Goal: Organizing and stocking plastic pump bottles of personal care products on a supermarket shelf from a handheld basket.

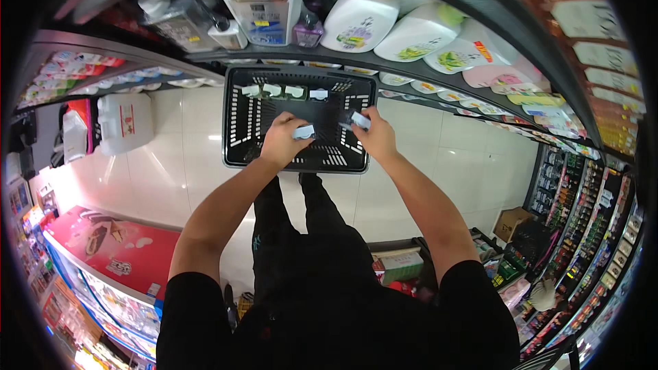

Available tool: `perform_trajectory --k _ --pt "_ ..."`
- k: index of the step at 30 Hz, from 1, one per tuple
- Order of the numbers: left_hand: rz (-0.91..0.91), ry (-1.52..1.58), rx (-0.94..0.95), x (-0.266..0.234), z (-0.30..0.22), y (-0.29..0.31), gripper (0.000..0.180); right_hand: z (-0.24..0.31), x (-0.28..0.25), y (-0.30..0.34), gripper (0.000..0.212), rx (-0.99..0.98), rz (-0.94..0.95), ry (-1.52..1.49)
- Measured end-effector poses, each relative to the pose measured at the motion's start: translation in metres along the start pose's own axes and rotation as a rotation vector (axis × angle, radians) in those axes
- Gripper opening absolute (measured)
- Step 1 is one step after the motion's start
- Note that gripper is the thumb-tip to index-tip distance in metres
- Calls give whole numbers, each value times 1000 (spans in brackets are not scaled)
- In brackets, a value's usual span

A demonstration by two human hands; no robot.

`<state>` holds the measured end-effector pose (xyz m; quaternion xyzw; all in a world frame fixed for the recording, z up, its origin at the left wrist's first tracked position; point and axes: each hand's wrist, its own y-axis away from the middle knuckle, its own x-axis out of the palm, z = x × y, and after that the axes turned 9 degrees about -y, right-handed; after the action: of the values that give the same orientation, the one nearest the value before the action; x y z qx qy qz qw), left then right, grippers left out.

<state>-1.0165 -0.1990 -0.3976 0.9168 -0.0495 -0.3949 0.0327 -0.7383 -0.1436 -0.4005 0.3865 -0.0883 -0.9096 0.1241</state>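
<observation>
A black plastic shopping basket (231,116) stands before me, below the shelf. Over its near half, my left hand (279,140) is closed on a small pack with a white, light-blue-tinged top (303,131). At the basket's right side, my right hand (379,136) grips a similar small white-topped pack (360,120) with a darker, partly see-through body. Along the far end inside the basket stand several more white-topped packs (272,90), and a single white-topped pack (318,94) sits a little apart to their right. What the packs contain cannot be made out.
A shelf ahead carries white pump bottles (362,15) and a grey-white bottle pack (263,10). On the left stand a white jerrycan (125,123) and a red-topped chest freezer (103,243). Racks of small goods (582,212) and a cardboard box (513,223) are on the right.
</observation>
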Motion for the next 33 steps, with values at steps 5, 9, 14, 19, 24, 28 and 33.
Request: perform_trajectory --k 5,9,14,19,24,28,33 --pt "30 -34 11 39 42 -5 39 -7 31 -44 31 -24 38 104" --pt "28 12 -7 65 63 -17 38 -27 57 -74 23 -120 80 210" --pt "83 -78 -107 68 96 -18 40 -49 80 -92 21 -132 89 250" --pt "27 -206 -128 39 129 -20 37 -51 93 -102 23 -178 -5 250" --pt "-181 -407 -78 24 159 -26 37 -33 97 -107 17 -114 -85 282" --pt "-153 -438 -161 25 160 -32 35 -37 98 -103 17 -132 -122 277" --pt "-146 -449 -119 26 162 -33 33 -41 109 -91 19 -134 -86 300"
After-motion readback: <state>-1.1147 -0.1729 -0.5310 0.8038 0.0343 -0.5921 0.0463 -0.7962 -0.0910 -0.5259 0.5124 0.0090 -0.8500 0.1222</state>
